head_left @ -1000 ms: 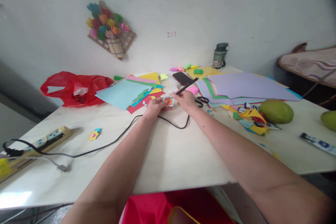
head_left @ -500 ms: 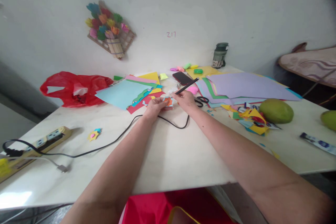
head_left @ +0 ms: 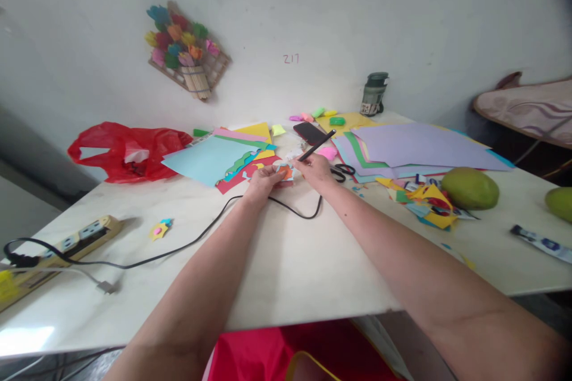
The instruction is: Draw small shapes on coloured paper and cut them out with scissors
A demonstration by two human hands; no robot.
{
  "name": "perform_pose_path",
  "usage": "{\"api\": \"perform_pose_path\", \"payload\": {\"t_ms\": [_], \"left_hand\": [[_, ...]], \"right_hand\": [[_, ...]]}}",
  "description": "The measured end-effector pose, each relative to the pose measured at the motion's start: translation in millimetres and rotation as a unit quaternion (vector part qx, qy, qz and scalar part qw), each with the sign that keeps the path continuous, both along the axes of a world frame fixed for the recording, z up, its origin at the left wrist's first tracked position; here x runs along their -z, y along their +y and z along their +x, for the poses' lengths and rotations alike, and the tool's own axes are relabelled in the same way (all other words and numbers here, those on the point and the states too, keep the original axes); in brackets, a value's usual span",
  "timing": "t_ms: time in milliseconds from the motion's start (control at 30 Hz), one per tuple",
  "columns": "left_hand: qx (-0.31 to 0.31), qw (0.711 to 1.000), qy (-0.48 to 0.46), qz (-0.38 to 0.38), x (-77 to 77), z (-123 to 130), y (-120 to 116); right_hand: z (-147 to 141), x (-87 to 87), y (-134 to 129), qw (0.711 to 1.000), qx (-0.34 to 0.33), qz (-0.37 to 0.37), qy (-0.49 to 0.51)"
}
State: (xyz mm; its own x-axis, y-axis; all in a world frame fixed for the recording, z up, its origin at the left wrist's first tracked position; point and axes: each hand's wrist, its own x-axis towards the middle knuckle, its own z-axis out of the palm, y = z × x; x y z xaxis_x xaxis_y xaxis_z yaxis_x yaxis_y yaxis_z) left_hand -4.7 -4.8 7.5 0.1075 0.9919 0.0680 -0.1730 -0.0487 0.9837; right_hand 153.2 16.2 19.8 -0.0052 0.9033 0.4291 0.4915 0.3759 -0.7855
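Near the middle of the table, my left hand (head_left: 263,183) pinches a small piece of orange and light blue paper (head_left: 286,172). Close on its right, my right hand (head_left: 314,168) holds a black pencil (head_left: 318,145), its back end pointing up and right and its tip hidden at the fingers. Red paper (head_left: 230,182) with cut edges lies left of my left hand. Black-handled scissors (head_left: 344,172) rest just right of my right hand, their blades hidden. Behind the hands lies a dark phone (head_left: 309,133).
Coloured sheets (head_left: 205,158) and a red plastic bag (head_left: 129,152) lie left; more sheets (head_left: 415,146), paper scraps (head_left: 431,202) and a green mango (head_left: 470,189) lie right. A black cable (head_left: 179,248) crosses from the power strip (head_left: 80,244).
The back end of the black pencil has shifted slightly left and up in my right hand. My left hand keeps its pinch on the paper piece.
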Motion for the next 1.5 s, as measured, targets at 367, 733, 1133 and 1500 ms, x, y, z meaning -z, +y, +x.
{"api": "perform_pose_path", "payload": {"t_ms": [367, 733, 1133, 1500], "left_hand": [[0.002, 1.000, -0.005, 0.009, 2.9, -1.5, 2.5], [0.004, 1.000, -0.006, 0.014, 3.4, -1.3, 2.8], [0.004, 1.000, -0.007, 0.021, 2.1, -0.3, 1.5], [0.004, 1.000, -0.013, 0.016, 3.6, -1.4, 2.7]], "right_hand": [[0.0, -3.0, -1.6, 1.000, 0.002, -0.011, -0.004], [0.0, -3.0, -2.3, 1.000, 0.012, -0.015, -0.011], [0.9, -1.9, -2.2, 1.000, 0.010, -0.011, -0.003], [0.7, -2.9, -3.5, 1.000, 0.011, -0.013, -0.005]]}}
